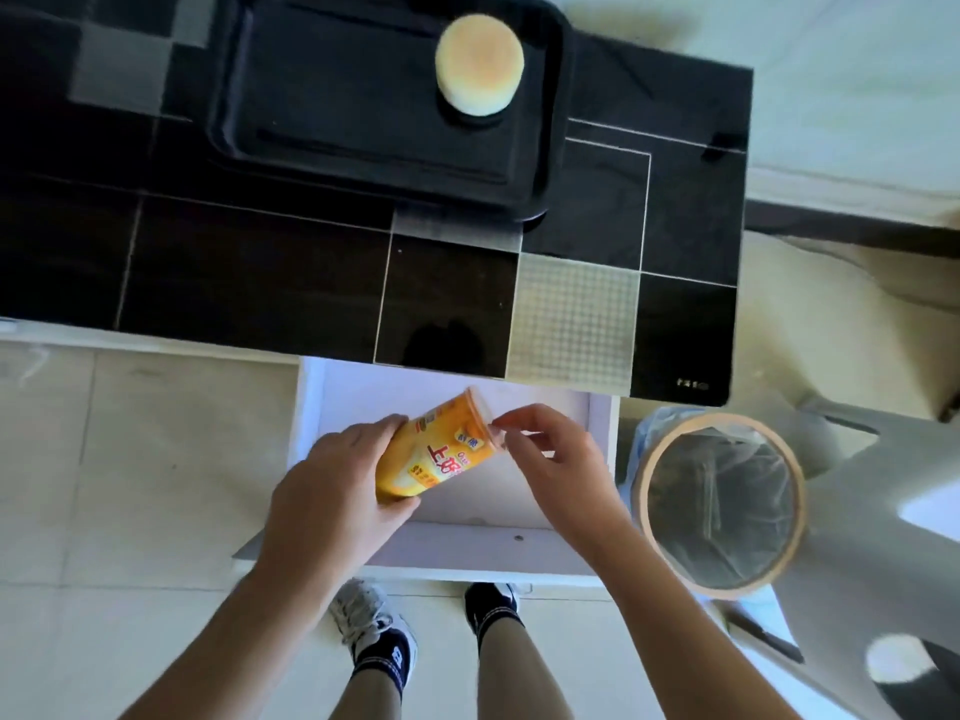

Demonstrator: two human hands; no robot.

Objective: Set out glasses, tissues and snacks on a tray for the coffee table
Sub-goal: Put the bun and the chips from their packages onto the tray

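Note:
My left hand grips the lower body of an orange snack can, tilted with its clear lid end up and to the right, above an open white drawer. My right hand pinches the rim of the can's lid with fingertips. A black tray lies on the dark tiled coffee table at the back. On the tray's right part stands a round pale yellow cake-like snack.
A waste bin with a tan rim and plastic liner stands on the floor to the right of the drawer. My feet are just below the drawer front. Pale floor tiles spread to the left.

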